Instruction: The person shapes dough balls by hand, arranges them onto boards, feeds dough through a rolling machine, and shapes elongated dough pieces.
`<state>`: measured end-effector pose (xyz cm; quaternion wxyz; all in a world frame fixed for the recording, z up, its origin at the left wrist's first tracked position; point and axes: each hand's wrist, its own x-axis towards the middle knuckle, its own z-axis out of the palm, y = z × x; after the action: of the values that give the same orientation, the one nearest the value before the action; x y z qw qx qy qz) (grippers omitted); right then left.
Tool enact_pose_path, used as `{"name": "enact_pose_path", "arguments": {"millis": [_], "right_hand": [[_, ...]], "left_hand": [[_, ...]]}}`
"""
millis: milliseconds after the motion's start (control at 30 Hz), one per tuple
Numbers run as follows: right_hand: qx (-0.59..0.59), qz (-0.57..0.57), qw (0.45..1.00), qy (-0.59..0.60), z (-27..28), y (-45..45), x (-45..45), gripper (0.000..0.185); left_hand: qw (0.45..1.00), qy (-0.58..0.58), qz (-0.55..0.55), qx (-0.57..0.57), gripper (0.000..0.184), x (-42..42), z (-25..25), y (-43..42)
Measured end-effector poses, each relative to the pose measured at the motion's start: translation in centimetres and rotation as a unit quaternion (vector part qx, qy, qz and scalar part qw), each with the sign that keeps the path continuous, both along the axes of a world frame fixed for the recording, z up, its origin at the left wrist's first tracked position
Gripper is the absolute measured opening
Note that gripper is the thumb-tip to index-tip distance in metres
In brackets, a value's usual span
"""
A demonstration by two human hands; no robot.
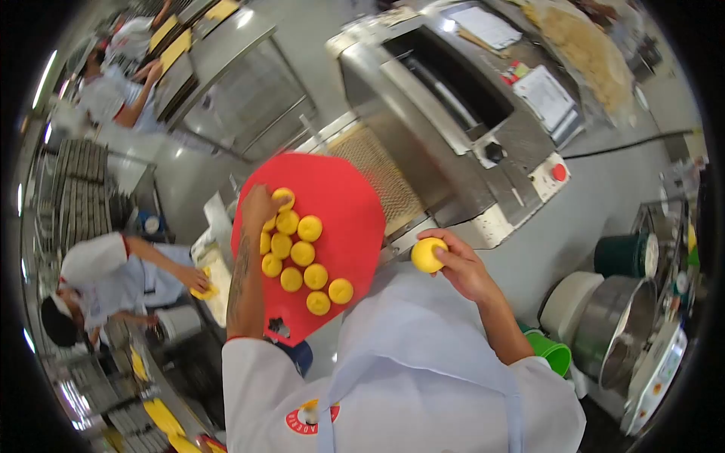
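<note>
A red board lies in front of me, with several round yellow dough balls grouped on its left half. Some of them show a small dent or swirl on top. My left hand is at the board's upper left, its fingers closed against one dough ball at the edge of the group. Part of those fingers is hidden. Off the board's right side, my right hand grips a smooth yellow dough ball between thumb and fingers. A dark flower-shaped hole or cutter shows at the board's near corner.
A steel machine with a mesh belt and a red button stands ahead. Co-workers handle yellow dough at the left and far left. On the right are a steel bowl, a green bucket and a scale.
</note>
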<state>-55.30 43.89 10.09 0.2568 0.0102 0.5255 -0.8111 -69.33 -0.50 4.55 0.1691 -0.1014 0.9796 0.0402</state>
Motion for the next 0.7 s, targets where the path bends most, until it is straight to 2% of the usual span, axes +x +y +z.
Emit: {"name": "enact_pose_path", "arguments": {"millis": [67,100,167,267,300,333,367,400,467,533,567,600,667,700], "right_hand": [[0.017,-0.017,0.997,0.068,3.9,0.1,-0.8,0.038],[0.048,-0.065,0.991,0.108,5.7,0.7,-1.6,0.039],[0.107,-0.154,0.965,0.182,9.2,2.2,-3.7,0.043],[0.192,-0.334,0.859,0.336,13.4,4.9,-8.2,0.044],[0.213,-0.380,0.811,0.391,15.2,5.6,-9.7,0.042],[0.172,-0.419,0.767,0.454,16.9,6.0,-11.6,0.041],[0.130,-0.452,0.719,0.512,18.0,6.2,-13.6,0.039],[0.137,-0.466,0.696,0.529,18.4,6.3,-15.9,0.039],[0.144,-0.487,0.653,0.562,18.9,5.9,-20.4,0.039],[0.308,-0.394,0.686,0.528,16.7,5.0,-24.5,0.037],[0.424,-0.291,0.701,0.494,14.9,4.9,-25.4,0.041],[0.539,-0.105,0.719,0.426,14.0,5.6,-25.7,0.045],[0.458,-0.158,0.736,0.472,8.1,6.8,-25.7,0.047],[0.444,-0.206,0.777,0.395,8.3,7.3,-23.9,0.046]], "left_hand": [[0.998,0.021,-0.036,0.056,0.058,-0.5,0.2,1.2],[0.995,0.030,-0.049,0.083,0.061,-0.2,0.2,1.7],[0.956,0.112,0.001,0.270,0.055,1.5,0.8,4.1],[0.828,0.196,0.040,0.524,0.044,4.7,-0.5,7.0],[0.802,0.163,0.110,0.564,0.034,6.6,1.9,9.4],[0.762,0.123,0.204,0.602,0.029,8.2,3.8,11.5],[0.730,0.119,0.229,0.632,0.027,9.4,3.0,12.4],[0.696,0.115,0.257,0.661,0.025,10.6,1.9,13.1],[0.688,0.135,0.253,0.667,0.026,12.0,1.4,15.4],[0.699,0.151,0.246,0.654,0.027,12.5,2.3,17.7],[0.712,0.148,0.235,0.645,0.028,12.6,2.8,18.5],[0.726,0.144,0.221,0.635,0.028,12.5,3.4,19.0],[0.734,0.171,0.186,0.630,0.031,11.7,4.3,20.1],[0.736,0.183,0.175,0.628,0.032,11.7,4.6,20.9]]}}
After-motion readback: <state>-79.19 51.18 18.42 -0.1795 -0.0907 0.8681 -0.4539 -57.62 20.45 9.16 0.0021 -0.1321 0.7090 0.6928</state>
